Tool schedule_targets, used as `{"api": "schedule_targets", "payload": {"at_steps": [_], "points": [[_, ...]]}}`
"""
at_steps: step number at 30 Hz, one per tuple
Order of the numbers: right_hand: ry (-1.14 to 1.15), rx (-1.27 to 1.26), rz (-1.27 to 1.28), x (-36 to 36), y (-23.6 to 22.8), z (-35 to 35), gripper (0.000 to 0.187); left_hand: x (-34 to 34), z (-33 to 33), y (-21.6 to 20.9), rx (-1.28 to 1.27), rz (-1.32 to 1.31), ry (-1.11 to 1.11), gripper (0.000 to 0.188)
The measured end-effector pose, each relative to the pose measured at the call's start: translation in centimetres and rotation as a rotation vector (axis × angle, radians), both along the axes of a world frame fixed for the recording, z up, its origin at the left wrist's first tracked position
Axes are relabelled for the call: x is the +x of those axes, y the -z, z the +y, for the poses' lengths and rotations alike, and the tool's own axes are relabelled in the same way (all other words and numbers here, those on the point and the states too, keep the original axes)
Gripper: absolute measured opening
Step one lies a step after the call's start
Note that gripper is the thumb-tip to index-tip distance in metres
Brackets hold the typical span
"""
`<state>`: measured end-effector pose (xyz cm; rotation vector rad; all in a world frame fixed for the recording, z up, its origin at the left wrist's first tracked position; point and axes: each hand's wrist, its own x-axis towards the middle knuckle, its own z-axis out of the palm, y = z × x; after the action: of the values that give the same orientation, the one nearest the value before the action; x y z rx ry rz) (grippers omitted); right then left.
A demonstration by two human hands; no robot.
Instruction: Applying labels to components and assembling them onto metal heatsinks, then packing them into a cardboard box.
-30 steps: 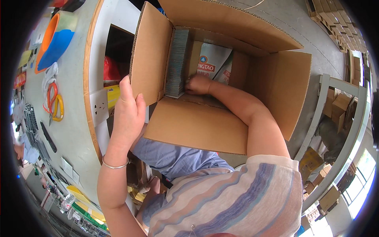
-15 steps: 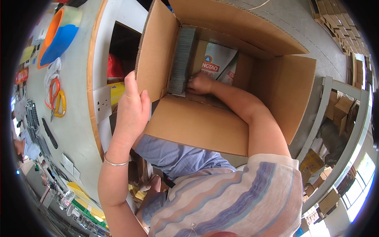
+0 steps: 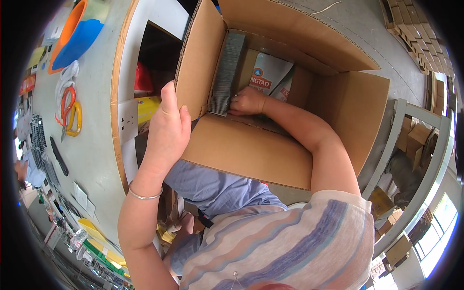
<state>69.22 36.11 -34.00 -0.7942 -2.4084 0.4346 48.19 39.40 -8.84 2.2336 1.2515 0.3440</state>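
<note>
An open cardboard box [image 3: 251,152] sits before me with its flaps spread. Along its inner left wall runs a tight row of thin grey flat pieces [image 3: 227,72]. My right hand [image 3: 249,100] reaches down inside, its fingers curled against the near end of that row; what lies between the fingertips is hidden. Behind this hand, a printed white and red sheet [image 3: 271,72] lies in the box. My left hand [image 3: 169,128] grips the left flap [image 3: 199,58] at its outer edge, thumb on the inner face and the other fingers mostly out of sight.
At the left stands a workbench [image 3: 99,159] with scissors [image 3: 71,111], a black-handled tool [image 3: 59,155], a white cloth [image 3: 68,77] and a blue and orange object [image 3: 77,43]. A grey metal frame [image 3: 401,150] is to the right; stacked cartons [image 3: 411,29] stand farther back.
The box and both hands appear slightly farther right in the picture. The right hand stays at the near end of the row, and the left stays at the flap.
</note>
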Motion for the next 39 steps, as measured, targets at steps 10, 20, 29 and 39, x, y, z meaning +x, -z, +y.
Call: {"api": "schedule_targets", "payload": {"at_steps": [10, 20, 29, 39], "points": [[0.029, -0.208, -0.121, -0.4, -0.4, -0.3, 0.027, -0.4, 0.3, 0.1, -0.017, -0.004, -0.012, 0.046], [0.221, -0.481, -0.067, -0.6, 0.0, -0.1, 0.02, -0.1, 0.5, -0.3, -0.014, 0.014, 0.022, 0.047], [0.313, -0.449, 0.26, -1.5, -2.1, -0.4, 0.019, -0.4, 0.5, 0.1, -0.014, 0.017, 0.012, 0.047], [0.13, -0.727, -0.123, -0.8, 1.8, -0.1, 0.026, -0.2, 0.6, 0.4, 0.035, -0.066, 0.062, 0.046]]}}
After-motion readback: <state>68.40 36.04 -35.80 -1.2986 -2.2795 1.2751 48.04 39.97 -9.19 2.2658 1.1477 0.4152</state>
